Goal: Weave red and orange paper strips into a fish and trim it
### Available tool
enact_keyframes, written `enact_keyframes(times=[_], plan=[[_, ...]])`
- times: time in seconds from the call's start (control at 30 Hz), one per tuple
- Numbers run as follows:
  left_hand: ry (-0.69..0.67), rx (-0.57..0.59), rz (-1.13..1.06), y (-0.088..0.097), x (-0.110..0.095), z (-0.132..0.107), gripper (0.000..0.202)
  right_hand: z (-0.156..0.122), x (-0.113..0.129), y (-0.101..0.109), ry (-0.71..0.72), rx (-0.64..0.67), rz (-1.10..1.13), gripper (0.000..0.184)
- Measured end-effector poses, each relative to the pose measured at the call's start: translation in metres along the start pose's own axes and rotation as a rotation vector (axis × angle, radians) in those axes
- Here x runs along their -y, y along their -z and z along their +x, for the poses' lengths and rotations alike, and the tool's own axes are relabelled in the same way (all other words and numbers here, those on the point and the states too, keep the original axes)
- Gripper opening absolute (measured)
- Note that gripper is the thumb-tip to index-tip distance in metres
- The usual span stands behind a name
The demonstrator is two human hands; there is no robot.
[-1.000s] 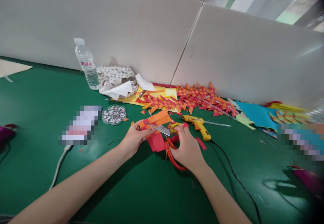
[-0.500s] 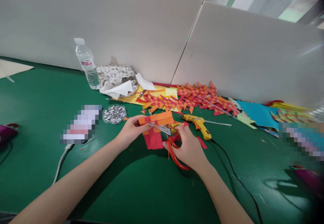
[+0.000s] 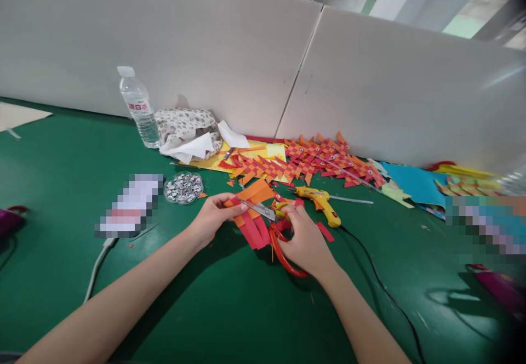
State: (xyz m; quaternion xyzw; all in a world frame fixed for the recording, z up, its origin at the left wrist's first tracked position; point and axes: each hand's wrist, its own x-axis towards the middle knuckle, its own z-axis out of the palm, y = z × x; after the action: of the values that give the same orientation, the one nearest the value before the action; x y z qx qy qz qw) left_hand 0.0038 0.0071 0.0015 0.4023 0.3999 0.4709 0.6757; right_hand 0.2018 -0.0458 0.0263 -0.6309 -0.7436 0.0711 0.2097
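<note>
Between the thumb and fingers of my left hand is a woven paper piece of red and orange strips, tilted above the table. My right hand is closed around the red handles of a pair of scissors. Their metal blades lie across the woven paper, with the tips close to my left thumb. Red and orange paper bits show behind my right fingers. Just beyond that hand rests a yellow glue gun with a clear glue stick in its back.
Woven red-orange paper fish lie heaped along the partition. A round dish of googly eyes, a blurred phone on a cable, a water bottle and a spotted cloth bag with tissues stand to the left. The glue gun's black cord runs toward me.
The woven paper has turned clockwise in my left hand, its red strips swinging down to the right. My right hand keeps hold of the scissors. The view has shifted slightly.
</note>
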Motion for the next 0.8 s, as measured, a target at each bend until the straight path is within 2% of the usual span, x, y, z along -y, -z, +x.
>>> enact_keyframes(times=[0.57, 0.8], plan=[[0.023, 0.007, -0.017, -0.0026, -0.0014, -0.0038, 0.022, 0.0031, -0.0037, -0.0021, 0.029, -0.047, 0.098, 0.030], [0.036, 0.022, -0.028, -0.0018, -0.0008, -0.0039, 0.022, 0.0028, -0.0007, -0.0015, 0.050, -0.074, 0.154, 0.022]])
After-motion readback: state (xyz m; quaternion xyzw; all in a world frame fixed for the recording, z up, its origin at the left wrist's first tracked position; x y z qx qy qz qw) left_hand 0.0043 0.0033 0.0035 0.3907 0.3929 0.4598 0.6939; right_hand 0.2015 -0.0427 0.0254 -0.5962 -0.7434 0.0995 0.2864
